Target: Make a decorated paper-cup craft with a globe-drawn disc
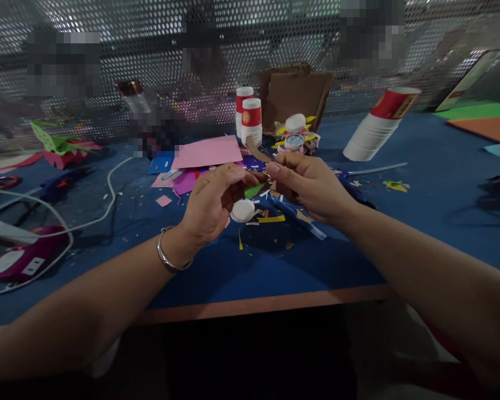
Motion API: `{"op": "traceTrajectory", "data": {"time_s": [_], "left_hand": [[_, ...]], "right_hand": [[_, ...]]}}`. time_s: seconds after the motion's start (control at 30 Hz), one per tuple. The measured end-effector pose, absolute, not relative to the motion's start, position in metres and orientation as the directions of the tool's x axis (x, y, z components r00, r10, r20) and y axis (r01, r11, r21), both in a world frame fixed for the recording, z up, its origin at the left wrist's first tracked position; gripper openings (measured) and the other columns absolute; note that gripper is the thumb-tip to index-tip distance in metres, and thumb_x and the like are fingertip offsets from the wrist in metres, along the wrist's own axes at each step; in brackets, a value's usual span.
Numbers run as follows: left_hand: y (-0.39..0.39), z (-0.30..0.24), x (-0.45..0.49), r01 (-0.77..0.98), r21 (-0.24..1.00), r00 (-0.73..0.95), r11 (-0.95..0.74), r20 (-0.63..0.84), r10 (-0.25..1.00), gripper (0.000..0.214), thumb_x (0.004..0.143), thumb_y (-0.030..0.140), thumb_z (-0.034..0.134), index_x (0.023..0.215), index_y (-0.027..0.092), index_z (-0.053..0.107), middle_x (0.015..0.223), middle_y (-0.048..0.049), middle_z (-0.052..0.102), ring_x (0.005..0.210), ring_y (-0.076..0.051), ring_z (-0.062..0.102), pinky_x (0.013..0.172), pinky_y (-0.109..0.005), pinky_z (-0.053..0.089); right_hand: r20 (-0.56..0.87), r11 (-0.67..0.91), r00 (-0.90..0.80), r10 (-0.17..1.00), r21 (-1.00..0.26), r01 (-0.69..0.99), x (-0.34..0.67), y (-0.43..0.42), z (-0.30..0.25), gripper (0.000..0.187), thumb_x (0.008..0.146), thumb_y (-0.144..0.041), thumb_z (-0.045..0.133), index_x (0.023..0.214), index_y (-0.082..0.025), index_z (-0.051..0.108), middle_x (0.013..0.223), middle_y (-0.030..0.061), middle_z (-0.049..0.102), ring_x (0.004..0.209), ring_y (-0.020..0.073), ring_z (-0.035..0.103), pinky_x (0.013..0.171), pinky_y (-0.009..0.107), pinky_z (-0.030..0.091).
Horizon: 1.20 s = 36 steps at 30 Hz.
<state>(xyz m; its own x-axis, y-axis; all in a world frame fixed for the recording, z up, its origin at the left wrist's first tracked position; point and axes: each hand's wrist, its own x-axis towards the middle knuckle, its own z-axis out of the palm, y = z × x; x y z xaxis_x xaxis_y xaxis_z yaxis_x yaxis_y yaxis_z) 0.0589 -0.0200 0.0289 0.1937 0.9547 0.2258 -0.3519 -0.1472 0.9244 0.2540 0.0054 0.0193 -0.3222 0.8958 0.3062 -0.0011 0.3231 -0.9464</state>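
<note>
My right hand (310, 180) pinches a brown paper strip (256, 150) between thumb and fingers, and the strip sticks out up and to the left. My left hand (219, 197), with a silver bangle at the wrist, has its fingers bent in, their tips meeting the right hand's. What the left fingertips hold is hidden. Below them on the blue table (250, 278) lie a white paper disc (243, 210), a yellow strip (271, 219), a blue translucent pen-like stick (298, 216) and several scraps. A green piece (254, 190) shows between the hands.
White-and-red paper cup stacks (251, 119) stand behind the hands; another stack (377, 128) leans at the right. A decorated cup craft (295, 139) sits before brown cardboard (298, 94). Pink paper (208, 151) lies left of centre. A white cable (110, 178) and a purple power strip (29, 255) lie left.
</note>
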Motion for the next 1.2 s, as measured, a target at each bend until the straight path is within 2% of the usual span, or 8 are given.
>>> {"op": "traceTrajectory", "data": {"time_s": [0.17,0.27,0.37,0.5,0.6,0.87,1.07,1.2], "left_hand": [[-0.018,0.019,0.056,-0.242,0.928,0.209,-0.285,0.336,0.918,0.013,0.082,0.024,0.090,0.078,0.019,0.079,0.085,-0.0008,0.078,0.077,-0.010,0.068,0.077,-0.023,0.057],[-0.017,0.016,0.056,-0.238,0.919,0.235,-0.316,0.370,0.899,0.026,0.071,0.023,0.100,0.082,0.018,0.077,0.096,-0.0016,0.080,0.088,-0.012,0.072,0.086,-0.025,0.059],[-0.015,0.016,0.055,-0.229,0.945,0.274,-0.235,0.294,0.916,0.036,0.065,0.021,0.103,0.089,0.018,0.078,0.096,-0.0017,0.079,0.092,-0.014,0.073,0.088,-0.027,0.061],[-0.013,0.014,0.052,-0.187,0.981,0.355,-0.057,0.121,0.927,0.031,0.067,0.021,0.099,0.092,0.015,0.080,0.093,-0.0030,0.080,0.083,-0.013,0.073,0.081,-0.027,0.060],[-0.010,0.014,0.050,-0.183,0.982,0.323,-0.047,0.105,0.941,0.027,0.070,0.016,0.093,0.094,0.015,0.083,0.095,-0.0034,0.080,0.082,-0.011,0.071,0.078,-0.025,0.058],[0.004,0.015,0.039,-0.043,0.954,0.169,-0.296,0.299,0.939,0.046,0.072,0.013,0.090,0.116,0.019,0.082,0.111,-0.0055,0.080,0.091,-0.015,0.069,0.080,-0.025,0.059],[0.011,0.014,0.032,0.015,0.921,0.195,-0.390,0.380,0.904,0.051,0.074,0.017,0.090,0.123,0.022,0.081,0.137,-0.0081,0.077,0.093,-0.015,0.068,0.078,-0.023,0.058],[0.015,0.011,0.031,0.047,0.898,0.253,-0.438,0.414,0.875,0.058,0.073,0.019,0.089,0.130,0.022,0.077,0.144,-0.0081,0.075,0.094,-0.015,0.068,0.083,-0.026,0.059]], "right_hand": [[0.292,0.276,-0.337,0.895,-0.956,-0.095,0.251,0.001,0.027,0.053,0.077,-0.063,0.095,0.086,-0.024,0.061,0.068,-0.0039,0.058,0.052,0.0089,0.040,0.045,0.031,0.021],[0.335,0.319,-0.311,0.890,-0.942,-0.101,0.251,0.001,0.029,0.051,0.075,-0.059,0.097,0.086,-0.024,0.062,0.075,-0.0011,0.061,0.062,0.0125,0.050,0.048,0.031,0.029],[0.349,0.344,-0.319,0.881,-0.936,-0.073,0.253,0.003,0.028,0.049,0.078,-0.059,0.096,0.089,-0.024,0.063,0.077,0.0002,0.063,0.068,0.0142,0.055,0.050,0.031,0.033],[0.327,0.340,-0.344,0.880,-0.940,-0.022,0.255,0.004,0.026,0.047,0.082,-0.059,0.092,0.092,-0.024,0.064,0.074,-0.0012,0.065,0.062,0.0119,0.052,0.049,0.031,0.031],[0.297,0.317,-0.367,0.882,-0.948,-0.006,0.255,0.005,0.025,0.048,0.084,-0.062,0.090,0.091,-0.023,0.063,0.068,-0.0030,0.064,0.054,0.0092,0.045,0.048,0.031,0.027],[0.244,0.282,-0.396,0.885,-0.959,0.040,0.259,0.009,0.023,0.056,0.089,-0.075,0.078,0.089,-0.022,0.061,0.060,-0.0053,0.054,0.050,0.0083,0.038,0.048,0.031,0.022],[0.164,0.282,-0.449,0.878,-0.936,0.210,0.263,0.010,0.022,0.060,0.091,-0.079,0.072,0.089,-0.020,0.069,0.060,-0.0042,0.053,0.052,0.0092,0.038,0.049,0.030,0.022],[0.117,0.273,-0.478,0.871,-0.923,0.273,0.262,0.007,0.024,0.060,0.092,-0.079,0.070,0.089,-0.019,0.071,0.059,-0.0054,0.047,0.053,0.0093,0.036,0.050,0.030,0.021]]}}
